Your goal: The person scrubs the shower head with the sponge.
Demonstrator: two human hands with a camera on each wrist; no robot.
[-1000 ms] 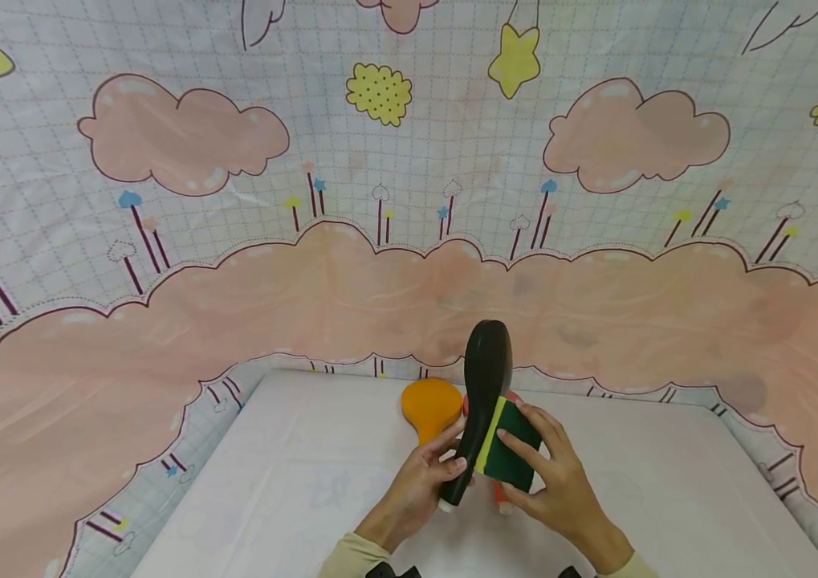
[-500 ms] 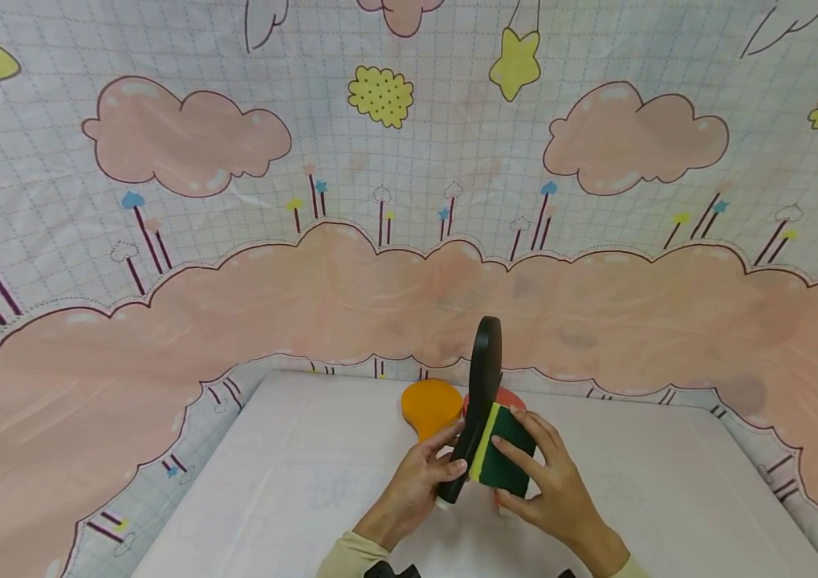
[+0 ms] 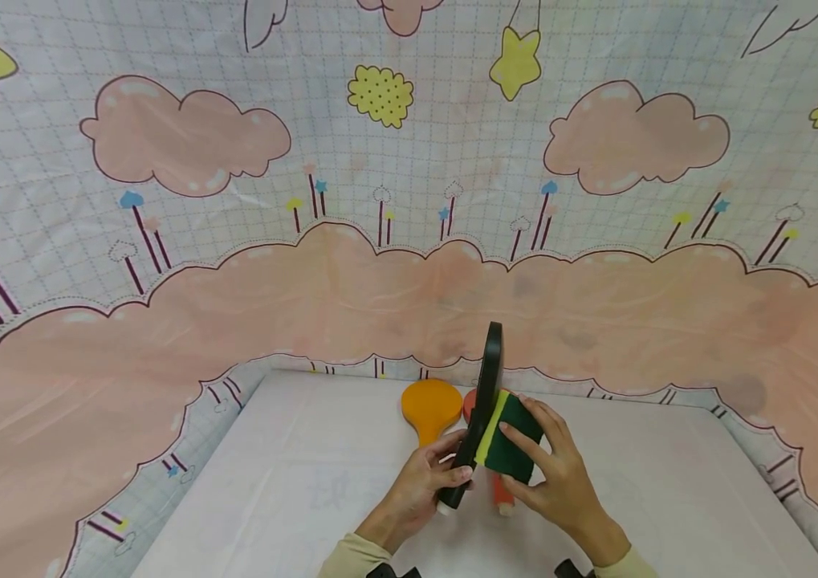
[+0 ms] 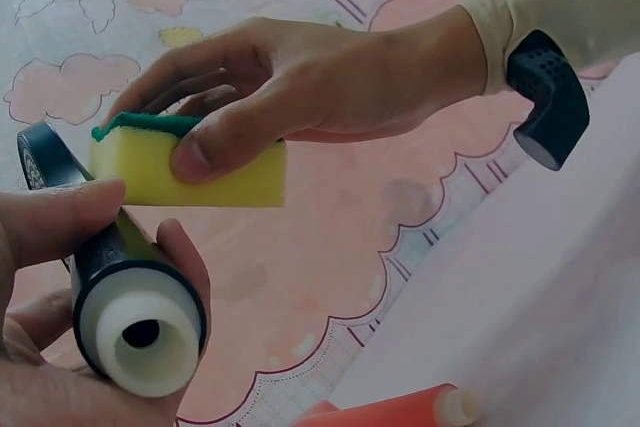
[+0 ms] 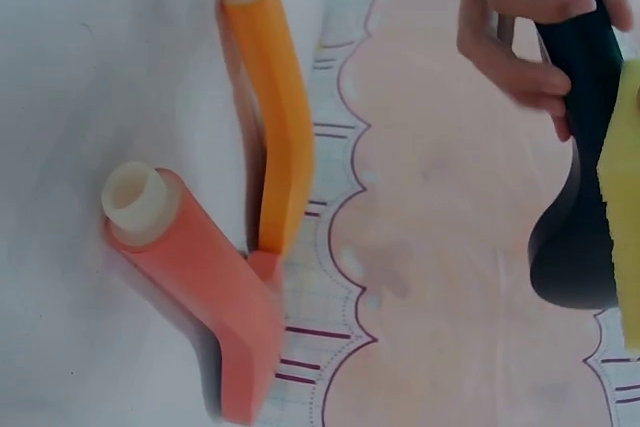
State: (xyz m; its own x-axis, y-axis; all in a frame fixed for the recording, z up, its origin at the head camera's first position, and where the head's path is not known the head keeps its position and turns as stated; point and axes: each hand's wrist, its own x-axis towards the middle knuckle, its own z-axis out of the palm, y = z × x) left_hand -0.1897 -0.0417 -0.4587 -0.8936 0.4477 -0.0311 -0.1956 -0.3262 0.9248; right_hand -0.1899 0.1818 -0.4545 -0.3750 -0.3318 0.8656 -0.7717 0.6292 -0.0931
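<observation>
The black paddle stands lower centre of the head view, above the white table; its long axis runs near upright, head up, handle end down toward us. Our left hand curls round that handle. Our right hand pinches the yellow-green sponge against its face, so we judge we are mid-wipe; next comes another steady stroke along the blade.

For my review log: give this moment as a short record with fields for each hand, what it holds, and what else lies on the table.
left hand: grips the handle of the black paddle, held on edge
right hand: presses the yellow-green sponge against the paddle's side
on table: orange paddle, red paddle, lying side by side
backdrop: cloud-print sheet
</observation>
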